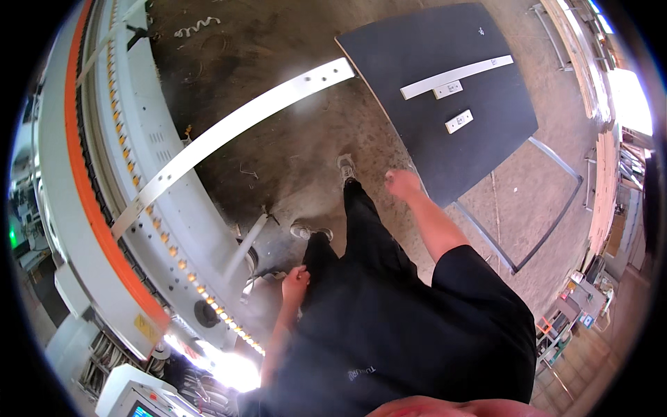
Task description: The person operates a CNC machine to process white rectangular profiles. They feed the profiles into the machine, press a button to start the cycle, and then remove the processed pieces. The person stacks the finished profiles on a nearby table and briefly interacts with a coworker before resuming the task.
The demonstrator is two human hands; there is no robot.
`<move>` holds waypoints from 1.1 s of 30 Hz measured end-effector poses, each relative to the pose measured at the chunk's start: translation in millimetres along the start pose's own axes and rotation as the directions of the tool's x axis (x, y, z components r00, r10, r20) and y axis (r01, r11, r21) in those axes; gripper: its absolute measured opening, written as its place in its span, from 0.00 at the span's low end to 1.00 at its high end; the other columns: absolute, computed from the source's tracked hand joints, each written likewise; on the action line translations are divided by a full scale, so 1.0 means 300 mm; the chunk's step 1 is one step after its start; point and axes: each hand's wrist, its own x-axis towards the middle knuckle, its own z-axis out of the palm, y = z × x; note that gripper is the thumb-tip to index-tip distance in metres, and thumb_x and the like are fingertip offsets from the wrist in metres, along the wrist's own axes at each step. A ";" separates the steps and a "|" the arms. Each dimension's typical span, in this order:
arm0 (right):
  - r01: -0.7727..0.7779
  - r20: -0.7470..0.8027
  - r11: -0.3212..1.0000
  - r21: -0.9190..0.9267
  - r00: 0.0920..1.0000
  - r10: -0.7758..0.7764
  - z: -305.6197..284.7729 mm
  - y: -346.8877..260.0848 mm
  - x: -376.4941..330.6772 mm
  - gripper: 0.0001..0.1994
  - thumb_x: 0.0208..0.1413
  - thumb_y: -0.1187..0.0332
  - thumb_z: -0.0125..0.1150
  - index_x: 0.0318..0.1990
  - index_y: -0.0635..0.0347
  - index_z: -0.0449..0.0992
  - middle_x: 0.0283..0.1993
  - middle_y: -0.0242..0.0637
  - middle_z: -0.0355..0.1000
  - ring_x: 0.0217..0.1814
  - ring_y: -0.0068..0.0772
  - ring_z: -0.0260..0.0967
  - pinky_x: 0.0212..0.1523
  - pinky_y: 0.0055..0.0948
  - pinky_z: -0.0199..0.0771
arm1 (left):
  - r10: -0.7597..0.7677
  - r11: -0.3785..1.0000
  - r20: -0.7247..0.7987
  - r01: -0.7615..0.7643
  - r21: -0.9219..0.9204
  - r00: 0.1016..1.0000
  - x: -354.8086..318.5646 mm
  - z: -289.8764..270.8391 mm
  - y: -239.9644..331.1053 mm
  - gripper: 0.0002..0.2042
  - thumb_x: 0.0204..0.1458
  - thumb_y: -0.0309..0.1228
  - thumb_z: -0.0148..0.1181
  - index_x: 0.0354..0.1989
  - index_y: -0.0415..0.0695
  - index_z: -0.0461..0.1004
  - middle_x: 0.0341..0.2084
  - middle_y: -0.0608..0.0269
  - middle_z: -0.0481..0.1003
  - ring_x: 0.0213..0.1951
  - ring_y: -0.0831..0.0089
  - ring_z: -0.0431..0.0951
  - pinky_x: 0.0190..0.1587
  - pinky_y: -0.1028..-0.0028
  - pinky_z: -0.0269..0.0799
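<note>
My left hand (pixel 296 283) hangs beside my left thigh, near the long edge-banding-type machine (pixel 182 201). Its fingers are curled in, and I see nothing held. Out in front on the right, my right hand (pixel 402 185) is closed in a loose fist, just short of the near left edge of a dark-topped table (pixel 445 153). Neither hand touches the long white strip (pixel 240 128), which bridges the gap from the machine to the table. On the dark top lie a narrow white board (pixel 458 76) and two small white blocks (pixel 448 90), (pixel 459 121).
An orange band (pixel 97 201) and a row of yellow rollers (pixel 163 238) run along the machine. A metal frame (pixel 514 267) extends from the table's near side. Stacked boards (pixel 603 201) line the right. A curly offcut (pixel 197 28) lies on the concrete floor.
</note>
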 end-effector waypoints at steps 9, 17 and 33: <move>-0.013 -0.323 0.967 -0.253 0.944 -0.072 -0.276 0.361 0.959 0.23 0.56 0.62 0.69 0.60 0.51 0.79 0.60 0.37 0.79 0.63 0.46 0.76 0.65 0.45 0.76 | -0.122 0.968 0.096 0.096 0.233 0.988 0.146 0.358 0.307 0.16 0.64 0.35 0.64 0.57 0.42 0.82 0.43 0.54 0.86 0.46 0.60 0.87 0.52 0.66 0.80; -0.068 -0.304 0.879 -0.472 0.948 -0.090 -0.336 0.458 1.368 0.25 0.69 0.68 0.51 0.73 0.45 0.69 0.79 0.29 0.63 0.82 0.38 0.58 0.81 0.50 0.57 | -0.228 0.958 0.124 0.199 0.206 0.966 0.232 0.501 0.272 0.19 0.65 0.41 0.62 0.61 0.48 0.80 0.52 0.50 0.84 0.56 0.52 0.84 0.59 0.59 0.78; 0.785 -0.122 0.611 -0.103 0.599 -0.791 -0.518 -0.247 0.452 0.28 0.34 0.57 0.79 0.48 0.51 0.82 0.52 0.37 0.79 0.61 0.51 0.73 0.71 0.54 0.71 | 0.156 0.729 0.057 -0.076 -0.680 0.986 0.387 0.448 0.880 0.23 0.70 0.33 0.62 0.68 0.33 0.70 0.53 0.56 0.80 0.54 0.69 0.80 0.55 0.71 0.76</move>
